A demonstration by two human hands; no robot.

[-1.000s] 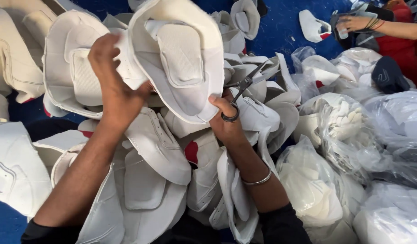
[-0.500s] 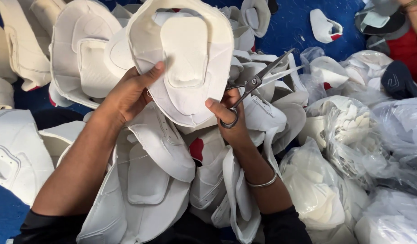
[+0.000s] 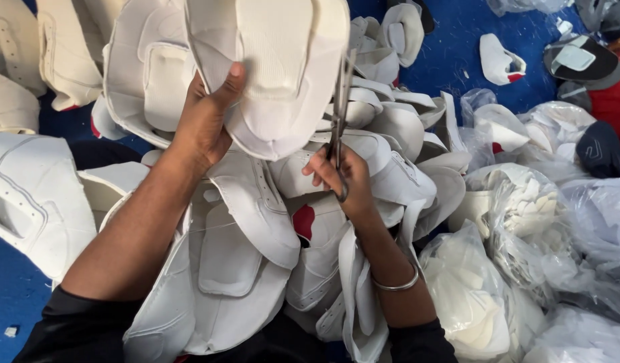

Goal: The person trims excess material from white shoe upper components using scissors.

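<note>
Since half a second ago, the scissors (image 3: 338, 114) are swinging from a slant to nearly upright, their blades now running along the right edge of the white padded piece (image 3: 270, 67), which is sitting higher and closer to the camera, its top cut off by the frame. The left hand (image 3: 206, 117) is clamping that piece at its lower left edge, thumb pressing on the front face, fingers hidden behind. The right hand (image 3: 340, 178) is closed around the scissor handles just below the piece's lower right edge; whether the blades are parted cannot be told. A metal bangle (image 3: 397, 282) is circling the right wrist.

Below the padded piece, a heap of similar white pads (image 3: 243, 255) is crowding the lap, some showing red patches. Left of the piece, more white pads (image 3: 28, 195) are lying on blue floor (image 3: 8, 296). Right of it, clear plastic bags (image 3: 525, 222) of white parts are stacking up, leaving only a strip of bare blue floor above them.
</note>
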